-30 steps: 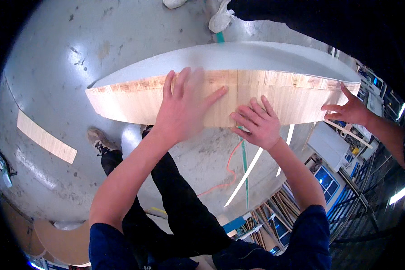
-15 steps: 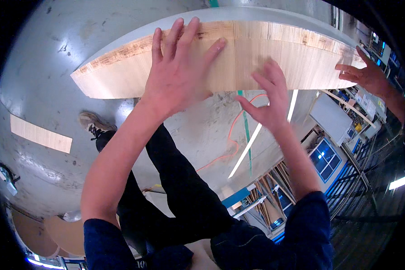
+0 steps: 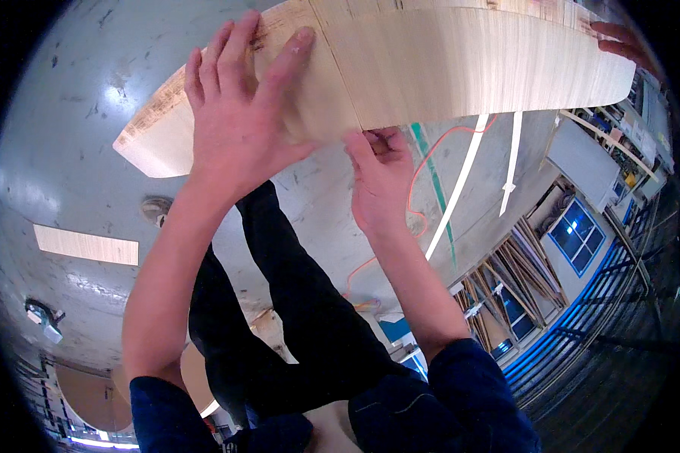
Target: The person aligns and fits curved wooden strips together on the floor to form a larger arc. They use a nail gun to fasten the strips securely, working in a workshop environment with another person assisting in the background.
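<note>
Head view: across the top, a long, curved panel of pale striped wood (image 3: 461, 72), crossed by a thin dark seam (image 3: 336, 57). Left hand (image 3: 238, 124) spread wide against the panel's face, left of the seam, seemingly to steady it. Right hand (image 3: 378, 170) drawn narrow at the panel's lower edge, by the seam's end, apparently for fine control there; contents of the fingertips impossible to tell. At the panel's right end, another person's hand (image 3: 627, 47), probably for support. Below the panel's left end, on the smooth grey floor (image 3: 98, 174), a loose four-sided pale wood sheet (image 3: 87, 245).
</note>
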Available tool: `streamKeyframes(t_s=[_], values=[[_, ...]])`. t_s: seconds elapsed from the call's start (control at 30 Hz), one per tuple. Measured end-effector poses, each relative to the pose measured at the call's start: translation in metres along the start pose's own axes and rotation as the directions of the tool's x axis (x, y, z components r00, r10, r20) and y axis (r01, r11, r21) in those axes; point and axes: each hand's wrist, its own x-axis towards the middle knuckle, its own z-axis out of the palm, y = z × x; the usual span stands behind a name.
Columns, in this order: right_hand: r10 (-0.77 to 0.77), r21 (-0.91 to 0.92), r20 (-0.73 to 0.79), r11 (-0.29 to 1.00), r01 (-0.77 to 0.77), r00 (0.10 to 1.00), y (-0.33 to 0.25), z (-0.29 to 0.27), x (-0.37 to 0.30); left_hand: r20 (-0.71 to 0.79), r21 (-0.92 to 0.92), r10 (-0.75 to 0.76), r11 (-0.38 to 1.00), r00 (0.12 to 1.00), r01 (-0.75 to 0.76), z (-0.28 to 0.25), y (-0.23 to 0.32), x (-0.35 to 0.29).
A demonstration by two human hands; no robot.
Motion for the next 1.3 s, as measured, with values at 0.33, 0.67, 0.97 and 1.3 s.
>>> streamKeyframes(t_s=[0.33,0.67,0.97,1.3], values=[[-0.026,-0.194,-0.093,0.981,0.007,0.995,-0.003,0.010,-0.006,-0.006,-0.015,0.028,0.999,1.000,-0.028,-0.001,0.000,0.001],[-0.030,0.010,-0.340,0.999,0.035,0.940,0.003,0.045,-0.025,0.029,-0.024,-0.041,0.999,0.999,0.042,-0.005,-0.003,0.002],[0.035,-0.047,-0.183,0.998,-0.044,0.982,-0.005,0.022,-0.011,0.012,0.026,-0.104,0.994,0.995,0.103,-0.001,0.000,-0.001],[0.109,-0.408,-0.106,0.902,-0.143,0.988,-0.024,-0.008,-0.020,0.080,-0.039,-0.130,0.990,0.988,0.133,-0.006,0.001,0.000]])
